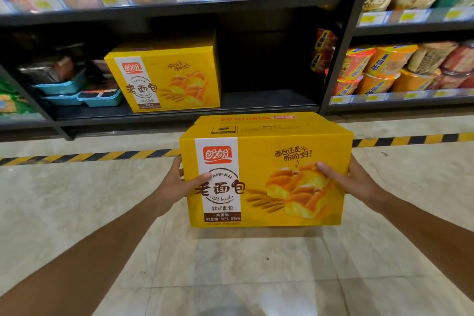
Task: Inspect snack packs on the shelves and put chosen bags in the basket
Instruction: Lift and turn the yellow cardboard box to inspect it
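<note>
The big yellow box (266, 174) has a bread picture and a white stripe. It sits between both hands. The left hand (179, 182) and right hand (351, 179) hold its sides, thumbs on the front.

Pale glossy floor tiles (77, 213) reflect soft overhead light. A yellow-black hazard stripe (89, 156) runs along the floor before dark metal shelving (341, 59).

Both hands (179, 185) (346, 182) hold one thing — yellow bread box (264, 177).
</note>
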Demonstrator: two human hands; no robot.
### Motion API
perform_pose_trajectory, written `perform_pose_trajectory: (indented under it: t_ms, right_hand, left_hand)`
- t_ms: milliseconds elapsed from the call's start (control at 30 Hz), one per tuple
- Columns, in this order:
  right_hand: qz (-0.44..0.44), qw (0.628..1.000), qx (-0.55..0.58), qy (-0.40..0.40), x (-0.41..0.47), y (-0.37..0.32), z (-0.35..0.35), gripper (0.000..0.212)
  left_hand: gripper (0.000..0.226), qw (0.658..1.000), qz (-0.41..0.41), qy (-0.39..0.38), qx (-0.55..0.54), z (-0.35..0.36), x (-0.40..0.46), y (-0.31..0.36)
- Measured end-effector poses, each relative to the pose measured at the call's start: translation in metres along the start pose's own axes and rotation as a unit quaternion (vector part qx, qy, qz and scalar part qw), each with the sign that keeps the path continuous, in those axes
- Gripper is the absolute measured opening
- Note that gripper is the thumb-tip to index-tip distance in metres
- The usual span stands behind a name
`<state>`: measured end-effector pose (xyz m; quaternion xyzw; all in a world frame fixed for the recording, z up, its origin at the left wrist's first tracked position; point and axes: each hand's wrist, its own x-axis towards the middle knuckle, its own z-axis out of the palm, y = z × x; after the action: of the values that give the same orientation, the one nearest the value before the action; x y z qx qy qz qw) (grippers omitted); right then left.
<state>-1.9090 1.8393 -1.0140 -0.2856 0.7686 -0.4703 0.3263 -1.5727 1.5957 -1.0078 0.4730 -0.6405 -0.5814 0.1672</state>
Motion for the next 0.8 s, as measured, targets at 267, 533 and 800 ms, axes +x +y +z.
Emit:
perform_pose_trajectory:
  t_ms: [267, 533, 800]
  right_hand:
    - [-0.020, 0.999, 0.015, -0.037, 0.008, 0.008, -0.012, 0.077]
    - [-0.040, 0.998, 0.026, -0.042, 0.019, 0.013, -0.018, 0.116]
    - [-0.011, 0.999, 0.032, -0.036, 0.022, 0.001, -0.047, 0.127]
  left_hand:
    - [0.121, 0.997, 0.000, -0.076, 0.034, 0.003, 0.002, 0.006]
    - [0.087, 0.998, 0.002, -0.062, 0.033, 0.014, -0.003, 0.012]
    - [0.109, 0.996, -0.002, -0.071, 0.056, 0.024, -0.012, 0.058]
